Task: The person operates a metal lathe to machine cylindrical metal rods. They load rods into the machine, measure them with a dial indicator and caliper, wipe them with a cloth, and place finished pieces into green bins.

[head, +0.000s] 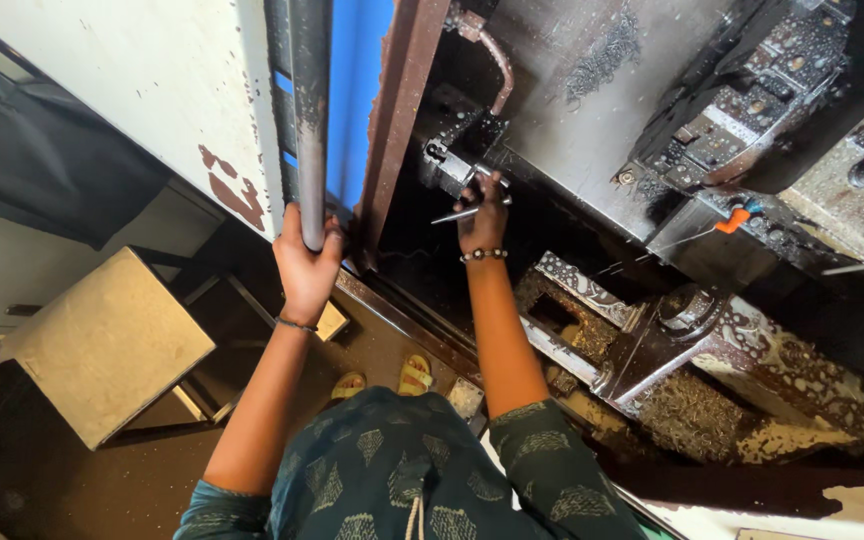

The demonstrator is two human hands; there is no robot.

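Observation:
I stand at an open metal-working machine. My left hand (306, 262) is wrapped around the lower end of a grey steel door handle bar (309, 110) on the white and blue sliding door (172, 90). My right hand (483, 215) reaches inside the machine and grips a thin metal rod-like tool (452, 215) that sticks out to the left. That hand is right below a dark metal holder block (462, 150). A bead bracelet sits on the right wrist, a thin band on the left.
A rusty brown door frame post (402, 120) stands between my hands. Inside are an oily turret (752, 90), an orange-tipped nozzle (734, 218) and heaps of metal chips (692, 400). A metal stool (102, 340) stands on the floor at left. My sandalled feet (392, 378) are below.

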